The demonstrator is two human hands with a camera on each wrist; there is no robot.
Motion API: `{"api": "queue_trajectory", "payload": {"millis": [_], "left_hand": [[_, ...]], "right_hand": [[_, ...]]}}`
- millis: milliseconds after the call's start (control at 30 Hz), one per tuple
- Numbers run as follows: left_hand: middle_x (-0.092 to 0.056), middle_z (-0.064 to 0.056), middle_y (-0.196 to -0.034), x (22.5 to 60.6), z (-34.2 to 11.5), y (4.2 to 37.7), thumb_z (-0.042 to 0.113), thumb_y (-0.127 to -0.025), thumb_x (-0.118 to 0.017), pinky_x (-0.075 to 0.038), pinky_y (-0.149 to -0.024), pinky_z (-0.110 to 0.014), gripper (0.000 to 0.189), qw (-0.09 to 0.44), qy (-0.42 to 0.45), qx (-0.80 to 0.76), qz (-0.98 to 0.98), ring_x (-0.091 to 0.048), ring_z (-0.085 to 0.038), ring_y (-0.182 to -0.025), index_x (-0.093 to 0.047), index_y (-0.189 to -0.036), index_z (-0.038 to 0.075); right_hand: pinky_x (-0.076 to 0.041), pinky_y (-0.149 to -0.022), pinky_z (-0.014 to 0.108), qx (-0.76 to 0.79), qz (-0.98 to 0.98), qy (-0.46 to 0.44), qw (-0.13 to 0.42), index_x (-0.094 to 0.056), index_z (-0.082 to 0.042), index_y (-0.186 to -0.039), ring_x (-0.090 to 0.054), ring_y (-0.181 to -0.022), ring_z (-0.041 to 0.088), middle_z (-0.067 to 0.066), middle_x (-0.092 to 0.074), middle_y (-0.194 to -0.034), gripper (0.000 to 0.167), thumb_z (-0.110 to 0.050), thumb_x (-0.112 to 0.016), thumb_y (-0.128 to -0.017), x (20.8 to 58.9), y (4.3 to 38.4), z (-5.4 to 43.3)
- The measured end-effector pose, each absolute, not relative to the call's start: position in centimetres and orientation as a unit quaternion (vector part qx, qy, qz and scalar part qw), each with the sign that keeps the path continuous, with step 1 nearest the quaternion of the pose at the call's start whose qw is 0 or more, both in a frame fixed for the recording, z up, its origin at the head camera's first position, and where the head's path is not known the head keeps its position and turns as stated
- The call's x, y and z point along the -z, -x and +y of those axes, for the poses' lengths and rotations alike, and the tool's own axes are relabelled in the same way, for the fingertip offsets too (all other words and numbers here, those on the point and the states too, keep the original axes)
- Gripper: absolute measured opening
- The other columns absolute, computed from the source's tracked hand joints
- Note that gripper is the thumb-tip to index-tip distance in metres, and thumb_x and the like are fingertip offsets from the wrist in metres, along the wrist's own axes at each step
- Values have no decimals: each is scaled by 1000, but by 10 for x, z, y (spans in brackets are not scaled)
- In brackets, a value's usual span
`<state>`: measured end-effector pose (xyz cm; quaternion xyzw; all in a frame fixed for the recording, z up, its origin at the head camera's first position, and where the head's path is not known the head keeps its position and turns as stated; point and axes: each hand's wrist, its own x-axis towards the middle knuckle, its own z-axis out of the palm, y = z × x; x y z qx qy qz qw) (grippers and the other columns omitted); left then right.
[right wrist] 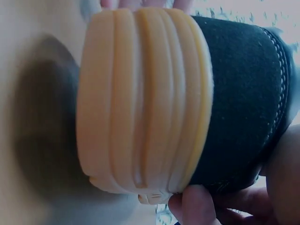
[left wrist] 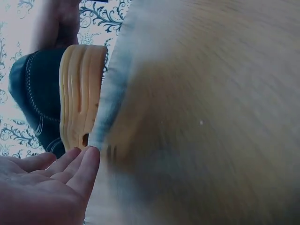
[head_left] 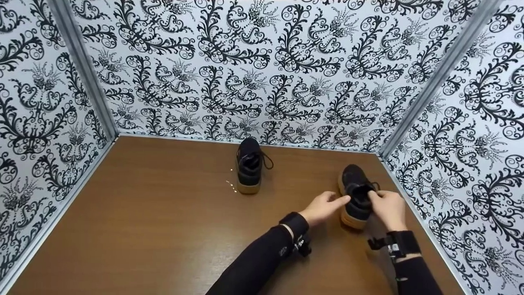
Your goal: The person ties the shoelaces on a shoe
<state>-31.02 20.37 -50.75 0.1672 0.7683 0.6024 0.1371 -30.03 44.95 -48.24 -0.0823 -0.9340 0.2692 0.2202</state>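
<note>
Black above a tan sole (head_left: pixel 353 222), the shoe (head_left: pixel 356 209) is between both hands in the head view, at the desk (head_left: pixel 163 205). The right hand (head_left: pixel 389 207) is on its right, fingers pinching the collar; the left hand (head_left: pixel 325 209) is on its left, thumb and fingers spread apart. The other shoe (head_left: pixel 249 168) stands on the desk, to the shoe's left and a bit farther off.

In the left wrist view, the left fingers reach out straight beside the shoe's sole; I cannot tell whether they touch.

In the right wrist view, the right fingers curl at the shoe's side, and a shadow lies apart from its heel, so the heel seems raised. Whether the toe rests on the desk I cannot tell. A steady pinch, with the left fingers flat against the sole, should keep the shoe from twisting or tipping.
</note>
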Motion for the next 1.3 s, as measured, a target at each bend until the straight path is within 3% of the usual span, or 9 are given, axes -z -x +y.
{"api": "queue_trajectory", "payload": {"millis": [233, 433, 567, 667, 733, 1033, 1300], "left_hand": [[-73, -14, -138, 509, 191, 314, 50, -108, -67, -55, -105, -32, 62, 109, -200, -626, 746, -69, -20, -123, -70, -142, -2], [-74, -13, -131, 514, 171, 317, 47, -107, -70, -55, -103, -35, 57, 82, -179, -644, 739, -69, -21, -117, -73, -134, -2], [-72, -10, -115, 518, 147, 316, 47, -105, -73, -58, -83, -35, 53, 83, -154, -649, 740, -70, -23, -94, -72, -128, -1], [-68, -7, -100, 520, 125, 315, 45, -103, -76, -54, -67, -32, 49, 83, -154, -645, 743, -66, -22, -76, -71, -122, 0], [-67, -6, -94, 520, 111, 313, 43, -101, -77, -53, -62, -30, 47, 81, -159, -638, 749, -65, -20, -70, -72, -119, 0], [-68, -1, -83, 520, 59, 292, 45, -101, -77, -53, -61, -29, 42, 69, -167, -586, 790, -64, -14, -64, -73, -110, 4], [-67, -4, -88, 514, 26, 272, 43, -99, -79, -56, -67, -35, 41, 34, -162, -562, 810, -63, -15, -68, -72, -106, 3]], "right_hand": [[-41, -62, 39, -281, -933, 65, 214, -61, -15, -60, -54, -67, 30, 5, -61, -66, 42, -21, -68, -102, 482, 296, 410], [-51, -70, 45, -293, -928, 51, 227, -79, -9, -75, -68, -77, 36, 13, -76, -81, 30, -19, -69, -101, 485, 291, 385], [-59, -77, 54, -308, -922, 29, 232, -87, 0, -98, -76, -86, 41, 21, -82, -97, 24, -16, -70, -100, 488, 286, 361], [-61, -79, 56, -317, -920, 9, 229, -87, 2, -104, -78, -89, 40, 22, -82, -100, 23, -15, -72, -99, 489, 282, 342], [-61, -78, 53, -320, -921, -8, 224, -87, 2, -104, -77, -86, 38, 20, -82, -98, 21, -13, -73, -100, 490, 279, 331], [-54, -74, 35, -347, -917, -57, 190, -88, -5, -107, -67, -78, 18, 8, -79, -92, 13, -9, -77, -100, 495, 263, 293], [-45, -67, 29, -360, -910, -100, 181, -84, -14, -92, -56, -69, 12, -4, -67, -80, 12, -10, -77, -101, 497, 253, 265]]}}
